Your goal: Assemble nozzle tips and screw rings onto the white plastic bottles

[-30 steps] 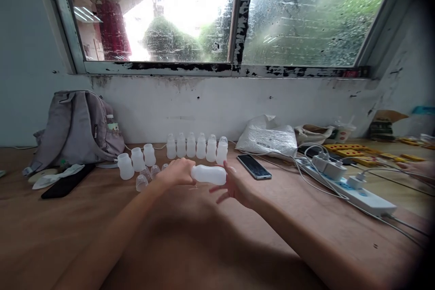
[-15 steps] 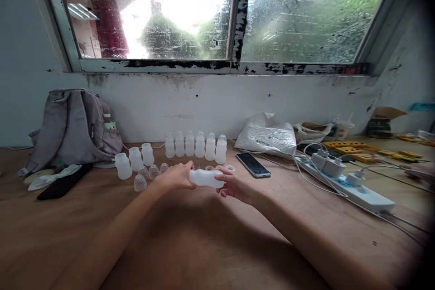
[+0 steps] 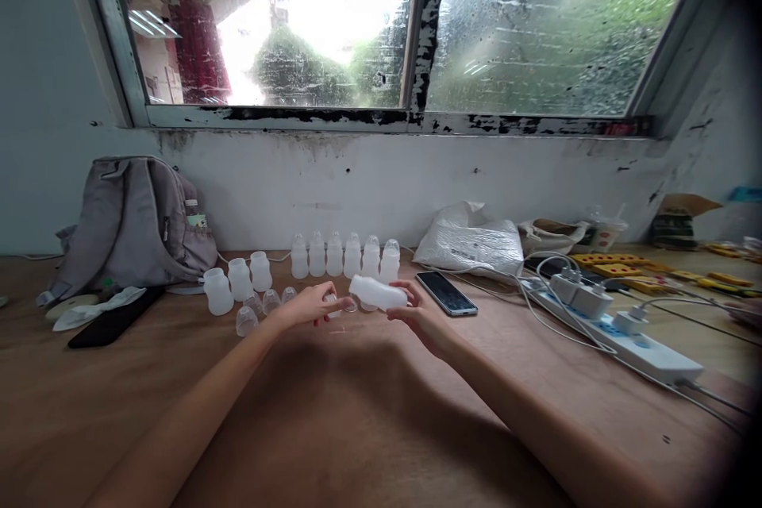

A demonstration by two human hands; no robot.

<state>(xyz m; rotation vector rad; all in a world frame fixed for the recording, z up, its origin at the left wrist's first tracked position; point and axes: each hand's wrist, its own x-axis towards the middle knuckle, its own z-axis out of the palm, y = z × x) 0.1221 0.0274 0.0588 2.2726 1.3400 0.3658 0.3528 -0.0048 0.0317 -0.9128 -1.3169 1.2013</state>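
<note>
My right hand (image 3: 421, 316) grips a frosted white baby bottle (image 3: 376, 294) by its base. The bottle lies tilted in the air, its mouth pointing left. My left hand (image 3: 317, 306) is just left of that mouth, fingers closed on a small whitish ring-like piece (image 3: 333, 305) with a clear part beside it; the fingers partly hide it. Behind the hands, several assembled baby bottles (image 3: 334, 255) with clear caps stand in a row. On the left are three open bottle bodies (image 3: 240, 279) and several clear domed caps (image 3: 246, 321).
A phone (image 3: 446, 293) lies right of my right hand. A white power strip (image 3: 643, 349) with chargers and cables runs along the right. A silver plastic bag (image 3: 471, 242) rests against the wall. A grey backpack (image 3: 131, 222) and a black flat case (image 3: 116, 319) are on the left.
My hands have moved apart. The bottle, earlier level between both hands, now stays in my right hand, its mouth end raised. My left hand has come away with the small ring-like piece.
</note>
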